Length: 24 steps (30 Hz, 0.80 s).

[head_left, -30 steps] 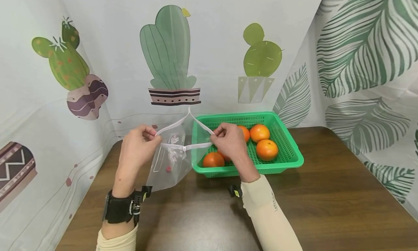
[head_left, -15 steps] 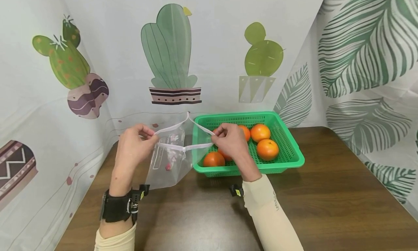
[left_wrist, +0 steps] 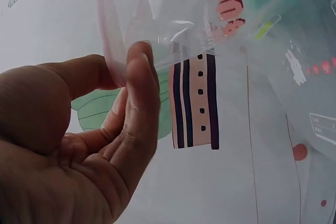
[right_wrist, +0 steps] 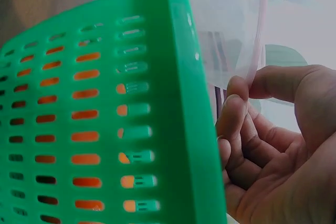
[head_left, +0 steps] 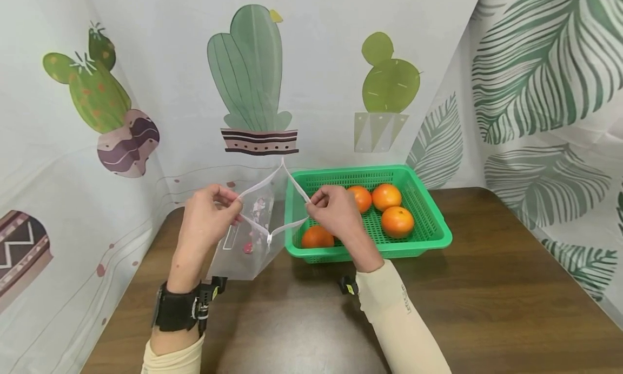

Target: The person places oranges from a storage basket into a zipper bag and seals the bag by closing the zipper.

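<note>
A clear zip bag (head_left: 250,255) with a white zip edge and small pink prints hangs between my two hands, its mouth spread into a diamond. My left hand (head_left: 206,217) pinches the left side of the rim between thumb and fingers. On the opposite side, my right hand (head_left: 338,212) pinches the rim, above the left part of a green basket (head_left: 440,222). Several orange round fruits, perhaps persimmons (head_left: 397,222), lie in the basket, some partly behind the right hand. In the right wrist view the basket's slotted wall (right_wrist: 110,124) stands close beside the fingers.
The brown wooden table (head_left: 292,325) runs under everything. A white cloth (head_left: 321,66) printed with cacti and leaves hangs behind and at both sides. A black strap with a small camera (head_left: 180,309) is on the left wrist.
The bag's mouth has widened, its near edge dipping lower. My right hand has shifted slightly left, and the left hand has come slightly right. The fruits have stayed in place.
</note>
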{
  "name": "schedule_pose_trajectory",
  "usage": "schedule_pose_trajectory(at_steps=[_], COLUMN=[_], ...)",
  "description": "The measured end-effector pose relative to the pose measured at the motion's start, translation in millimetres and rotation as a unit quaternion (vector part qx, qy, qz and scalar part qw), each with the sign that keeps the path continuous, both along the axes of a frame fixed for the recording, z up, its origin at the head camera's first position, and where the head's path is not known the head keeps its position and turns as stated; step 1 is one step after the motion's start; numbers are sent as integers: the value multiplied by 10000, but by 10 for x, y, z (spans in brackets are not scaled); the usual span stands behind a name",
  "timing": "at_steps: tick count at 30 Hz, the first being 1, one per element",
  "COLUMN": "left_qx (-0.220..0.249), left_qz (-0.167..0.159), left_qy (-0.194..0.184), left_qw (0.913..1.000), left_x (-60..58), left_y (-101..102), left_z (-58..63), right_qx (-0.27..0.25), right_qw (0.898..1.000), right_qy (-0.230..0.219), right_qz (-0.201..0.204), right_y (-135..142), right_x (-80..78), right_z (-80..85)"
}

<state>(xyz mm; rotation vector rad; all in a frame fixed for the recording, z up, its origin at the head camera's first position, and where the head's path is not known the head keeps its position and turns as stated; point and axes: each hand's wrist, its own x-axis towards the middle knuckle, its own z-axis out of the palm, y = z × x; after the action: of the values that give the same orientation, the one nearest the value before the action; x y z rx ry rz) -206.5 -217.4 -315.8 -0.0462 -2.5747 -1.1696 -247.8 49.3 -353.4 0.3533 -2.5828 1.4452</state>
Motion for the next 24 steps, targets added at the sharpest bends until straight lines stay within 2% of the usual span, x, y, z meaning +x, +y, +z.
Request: schedule_pose_trajectory(at_steps=[15,24], left_qx=[611,603], left_qz=[-423,-548], left_qy=[-165,-241], left_qw=[9971,9964], left_x=[-63,-63], left_y=[50,65], left_z=[-29,-42], right_qx=[113,135], right_qw=[9999,9998], right_qy=[-3,133], right_qz=[-87,-61], right_y=[-65,-59], right_x=[7,9], right_z=[-5,-4])
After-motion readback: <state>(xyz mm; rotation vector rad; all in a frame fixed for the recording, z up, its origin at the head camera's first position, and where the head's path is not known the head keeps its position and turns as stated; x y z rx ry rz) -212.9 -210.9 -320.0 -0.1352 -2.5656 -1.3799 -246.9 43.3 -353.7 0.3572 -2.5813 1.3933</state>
